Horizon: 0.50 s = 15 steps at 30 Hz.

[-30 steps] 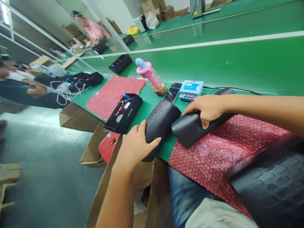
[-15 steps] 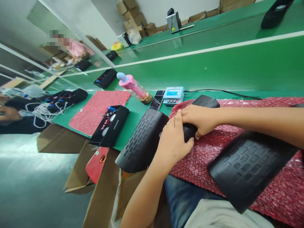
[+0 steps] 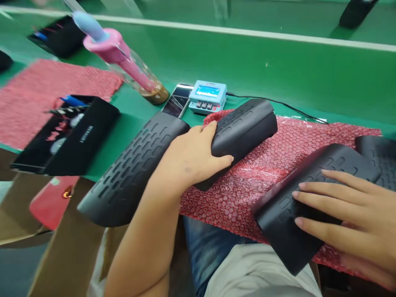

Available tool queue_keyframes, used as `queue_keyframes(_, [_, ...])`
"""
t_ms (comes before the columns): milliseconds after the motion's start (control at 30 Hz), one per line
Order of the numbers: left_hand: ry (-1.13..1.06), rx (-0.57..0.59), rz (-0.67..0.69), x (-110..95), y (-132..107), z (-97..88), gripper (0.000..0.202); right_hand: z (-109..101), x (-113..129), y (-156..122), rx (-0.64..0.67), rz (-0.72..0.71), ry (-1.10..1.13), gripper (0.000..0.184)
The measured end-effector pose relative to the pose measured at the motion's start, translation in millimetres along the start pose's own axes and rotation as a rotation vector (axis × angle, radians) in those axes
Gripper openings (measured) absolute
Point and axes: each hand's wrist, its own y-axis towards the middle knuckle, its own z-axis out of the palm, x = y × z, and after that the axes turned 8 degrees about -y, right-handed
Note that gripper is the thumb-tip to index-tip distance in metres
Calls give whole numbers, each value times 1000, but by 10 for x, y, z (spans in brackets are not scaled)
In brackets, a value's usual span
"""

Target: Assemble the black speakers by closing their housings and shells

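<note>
A black plastic casing with slot-shaped marks lies at a slant on red bubble wrap. My left hand is wrapped over its near left end, thumb along the closer side. To the right, a second black casing sits tilted over the wrap's front edge. On top of that one lies my right hand, fingers spread and flat. A third casing, with slotted openings, rests left of my left forearm. Part of another black casing shows at the right edge.
Behind the casings are a light-blue device with a screen and cable, a phone and a pink-lidded bottle. An open black case with wires stands at left. Below it are a cardboard box and a red item.
My view has swung right and closer. My right hand has left the middle casing and now lies on the right-hand one. My left hand stays on the middle casing.
</note>
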Motion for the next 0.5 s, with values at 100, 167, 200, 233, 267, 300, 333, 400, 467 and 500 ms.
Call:
queue_keyframes(100, [11,-38,-20,-21,-30,84,79,174,60,-177,79,7,-98,65])
queue_keyframes(167, [26,-80,-1,-68,-79,155,84,224,28,-133,83,17,-86,67])
queue_keyframes(200, [33,-100,11,-92,-105,183,86,222,-7,-75,92,14,-65,68])
queue_keyframes(233, [44,-115,19,-112,-128,204,86,203,-53,-1,111,10,-33,69])
queue_keyframes(267, [54,-123,26,-126,-147,216,86,172,-108,83,140,0,11,69])
queue_keyframes(300, [62,-129,36,-133,-160,220,86,131,-170,169,176,-11,64,70])
queue_keyframes(333, [68,-133,51,-133,-165,219,85,86,-235,255,206,-25,125,70])
queue_keyframes(400, [72,-140,80,-118,-158,207,83,-3,-359,411,243,-76,224,66])
queue_keyframes(467, [71,-153,104,-99,-137,199,83,-72,-450,542,275,-127,268,58])
queue_keyframes(500, [71,-161,107,-93,-126,199,83,-95,-480,597,292,-139,277,54])
